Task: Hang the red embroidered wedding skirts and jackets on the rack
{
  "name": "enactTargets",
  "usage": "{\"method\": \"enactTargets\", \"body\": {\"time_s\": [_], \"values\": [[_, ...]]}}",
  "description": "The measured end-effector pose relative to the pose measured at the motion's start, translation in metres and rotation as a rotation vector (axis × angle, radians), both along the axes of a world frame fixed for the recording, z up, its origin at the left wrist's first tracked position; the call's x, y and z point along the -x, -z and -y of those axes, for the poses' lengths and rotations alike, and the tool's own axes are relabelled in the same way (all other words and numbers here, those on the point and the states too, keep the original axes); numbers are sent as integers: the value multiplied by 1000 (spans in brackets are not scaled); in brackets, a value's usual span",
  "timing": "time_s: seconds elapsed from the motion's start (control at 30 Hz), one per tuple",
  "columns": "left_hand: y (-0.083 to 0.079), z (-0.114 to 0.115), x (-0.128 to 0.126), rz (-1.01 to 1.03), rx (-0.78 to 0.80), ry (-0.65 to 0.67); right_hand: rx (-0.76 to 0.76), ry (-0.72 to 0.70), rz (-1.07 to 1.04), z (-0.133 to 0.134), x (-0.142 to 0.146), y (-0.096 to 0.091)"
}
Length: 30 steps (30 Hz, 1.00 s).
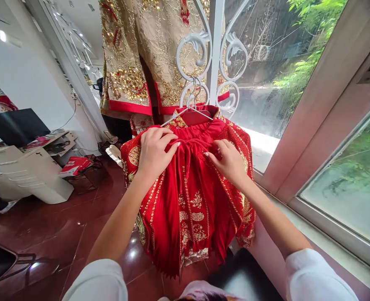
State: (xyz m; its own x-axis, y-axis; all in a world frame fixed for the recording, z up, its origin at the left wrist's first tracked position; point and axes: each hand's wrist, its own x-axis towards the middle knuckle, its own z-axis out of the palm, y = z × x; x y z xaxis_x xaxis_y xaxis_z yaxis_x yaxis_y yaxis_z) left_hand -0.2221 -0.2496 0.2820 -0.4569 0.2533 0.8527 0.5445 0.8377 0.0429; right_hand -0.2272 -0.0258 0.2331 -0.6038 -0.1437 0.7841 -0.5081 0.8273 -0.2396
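Observation:
A red pleated skirt (169,209) with gold embroidery down its front panel hangs in front of a red embroidered jacket (241,140). Two tied cords fall from its gathered waistband. The jacket is on a thin hanger (189,109). My left hand (156,152) is closed on the left end of the skirt's waistband, thumb in front. At the right end, my right hand (227,161) has its fingers curled and pinched on the waistband, next to the jacket's front edge. The fabric behind my fingers is hidden.
A white scrolled metal rack (215,54) stands behind, by the window (256,96). Gold-embroidered beige garments (169,54) hang above. A black seat (244,278) is below me. A white desk (31,167) with a monitor (17,125) stands left.

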Motion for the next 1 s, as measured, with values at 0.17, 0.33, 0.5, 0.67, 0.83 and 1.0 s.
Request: {"method": "enactTargets", "body": {"time_s": [0.17, 0.33, 0.5, 0.67, 0.83, 1.0], "values": [[7, 5, -10, 45, -124, 115, 288, -329, 192, -10, 7, -16], [4, -5, -11, 410, -470, 411, 824, -723, 287, -5, 3, -39], [-6, -10, -4, 575, -624, 543, 1011, -1122, 505, 16, 14, -48], [-16, -8, 1, 587, -724, 602, 1121, -1195, 609, 21, 26, -63], [-27, -5, -3, 492, -626, 505, 1158, -1060, 574, -1, 25, -85], [-11, -4, -1, 505, -468, 428, 1183, -1035, 597, -5, 39, -65]]}}
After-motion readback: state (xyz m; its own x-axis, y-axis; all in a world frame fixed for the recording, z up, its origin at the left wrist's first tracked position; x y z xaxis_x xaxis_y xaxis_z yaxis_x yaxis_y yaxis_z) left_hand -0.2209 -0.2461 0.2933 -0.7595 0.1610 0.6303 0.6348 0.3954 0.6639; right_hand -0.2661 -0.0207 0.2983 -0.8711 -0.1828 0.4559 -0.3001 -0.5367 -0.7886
